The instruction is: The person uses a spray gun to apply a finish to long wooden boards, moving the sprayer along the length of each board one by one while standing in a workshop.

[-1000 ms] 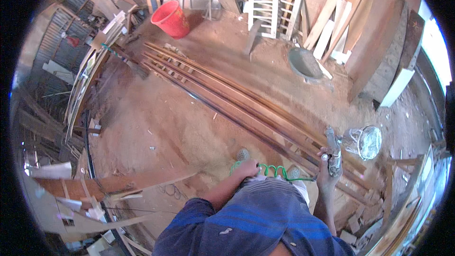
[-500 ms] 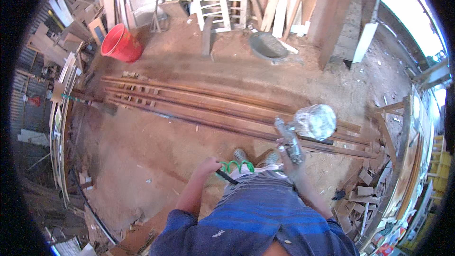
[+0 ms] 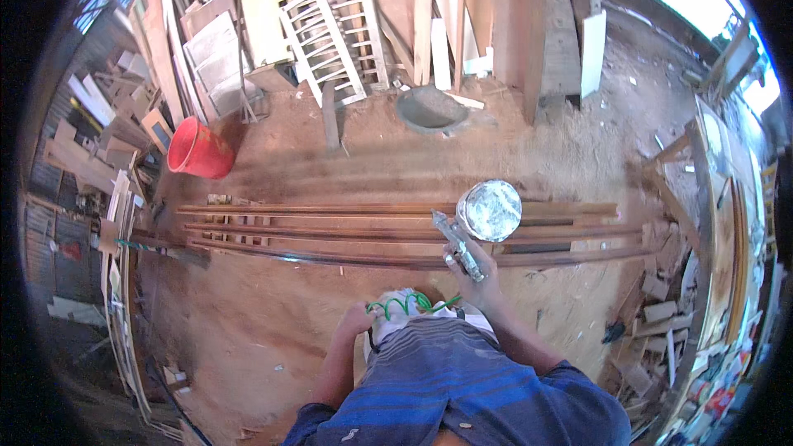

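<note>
My right hand grips a metal spray gun, its nozzle end pointing away and a little left. A round, silvery, paint-smeared cup sits at the gun's far right side. Below it, several long reddish-brown wood strips lie side by side across the floor. My left hand is closed around a dark hose part, near my waist. From it a green coiled air hose runs across my front toward my right hand. Where the hose meets the gun is hidden.
A red bucket stands at the far left, and a dark basin lies on the floor ahead. White slatted frames and boards lean on the back wall. Wood offcuts are heaped at the right, beside a workbench.
The view has turned, so the strips now run nearly level. My right hand with the spray gun has shifted left over the strips. My left hand still holds the hose, slightly lower in view.
</note>
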